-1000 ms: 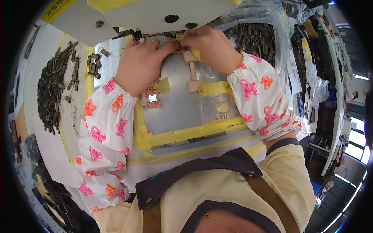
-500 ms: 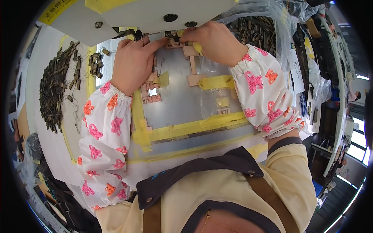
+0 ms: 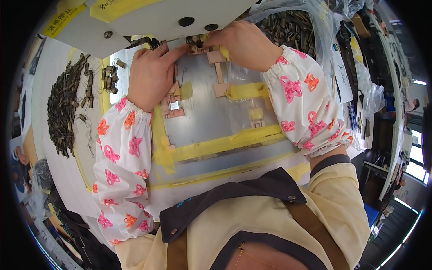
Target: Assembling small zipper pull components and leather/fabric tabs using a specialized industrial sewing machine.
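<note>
Under the machine head, both my hands meet at a small dark piece (image 3: 195,41), too small and covered to make out fully. My left hand (image 3: 152,74) comes from the left, its index finger reaching across to the piece and its other fingers bent, partly hidden under the machine. From the right, my right hand (image 3: 242,45) has its fingertips closed at the piece's other side. A pinkish block (image 3: 198,51) with markings lies just below the fingertips. The metal plate (image 3: 202,112) stretches beneath, with pinkish guide blocks (image 3: 219,74) and yellow tape (image 3: 247,92) stuck on it.
The white machine head (image 3: 148,22) hangs close above my hands. A heap of dark small pieces (image 3: 63,108) with thread tails lies at the left, beside a smaller group (image 3: 109,78). More dark pieces (image 3: 290,29) fill a clear plastic bag (image 3: 321,27) at the back right.
The whole view has shifted slightly, with the plate and machine appearing a little farther left and up. Both hands stay at the small dark piece.
</note>
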Demonstrator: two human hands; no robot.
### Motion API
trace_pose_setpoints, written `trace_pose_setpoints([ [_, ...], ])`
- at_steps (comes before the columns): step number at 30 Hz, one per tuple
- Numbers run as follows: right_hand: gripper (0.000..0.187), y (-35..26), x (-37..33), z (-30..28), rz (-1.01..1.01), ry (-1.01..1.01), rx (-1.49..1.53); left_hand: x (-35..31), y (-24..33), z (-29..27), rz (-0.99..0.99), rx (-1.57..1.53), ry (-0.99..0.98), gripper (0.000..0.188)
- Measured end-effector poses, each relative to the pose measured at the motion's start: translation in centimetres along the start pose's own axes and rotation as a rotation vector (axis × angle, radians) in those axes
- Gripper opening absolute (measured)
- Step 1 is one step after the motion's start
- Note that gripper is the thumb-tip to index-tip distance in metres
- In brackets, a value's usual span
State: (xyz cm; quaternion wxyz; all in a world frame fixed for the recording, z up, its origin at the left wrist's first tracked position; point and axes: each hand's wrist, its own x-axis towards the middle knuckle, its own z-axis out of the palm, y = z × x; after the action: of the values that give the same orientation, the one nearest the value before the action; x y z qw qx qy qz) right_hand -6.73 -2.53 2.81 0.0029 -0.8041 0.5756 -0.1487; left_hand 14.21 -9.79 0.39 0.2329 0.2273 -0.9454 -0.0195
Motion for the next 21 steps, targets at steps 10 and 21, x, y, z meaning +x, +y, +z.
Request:
trace_pose_setpoints([
  [10,0.029,0.3,0.0,0.4,-0.052,-0.005,-0.026,0.0,0.1,0.0,0.020,-0.041,0.016,0.035],
  [21,0.020,-0.7,-3.4,-0.9,-0.006,0.201,-0.126,-1.1,-0.9,-0.7,-0.021,-0.031,0.049,0.028],
])
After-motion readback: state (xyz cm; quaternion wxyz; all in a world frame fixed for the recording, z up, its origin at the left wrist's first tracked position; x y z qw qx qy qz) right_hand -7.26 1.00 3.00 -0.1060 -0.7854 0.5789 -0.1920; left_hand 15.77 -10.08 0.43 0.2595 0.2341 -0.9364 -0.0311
